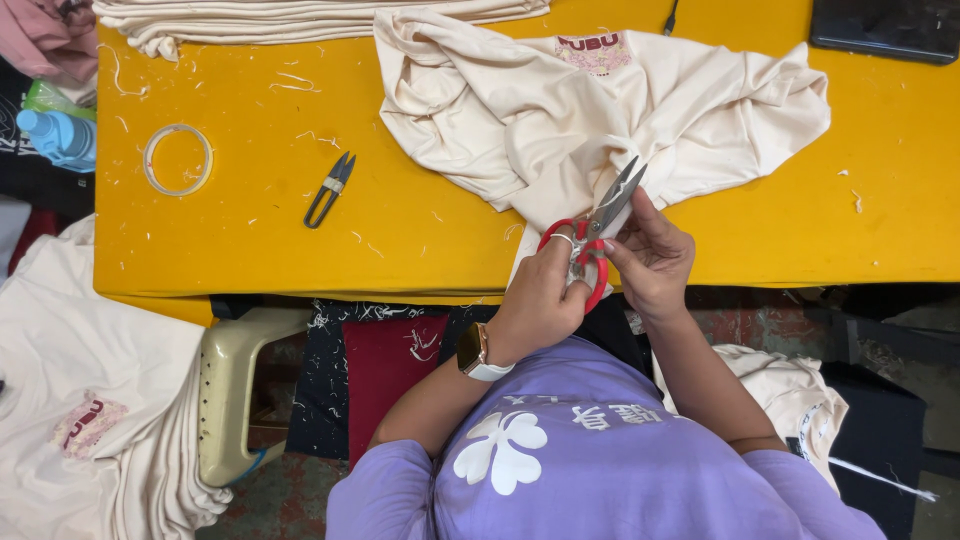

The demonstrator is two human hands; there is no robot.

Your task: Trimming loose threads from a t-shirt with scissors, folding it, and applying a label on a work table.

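The left hand (540,295) is gripping red scissors (597,232) at the table (420,230) edge, blades nearly closed over a cream shirt (520,120), while the right hand (652,255) is pinching something its fingers are hiding.

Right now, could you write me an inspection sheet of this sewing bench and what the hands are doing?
Surface: yellow table, dotted with thread scraps.
Job's things: red-handled scissors over a crumpled cream shirt.
Clutter: thread snips, clear tape ring, folded cream stack, dark tablet.
Hands: left hand grips the scissor handles; right hand touches near the blades.
Cables: one black lead at the far edge.
Surroundings: blue bottle, beige stool, cream shirts piled on the left.
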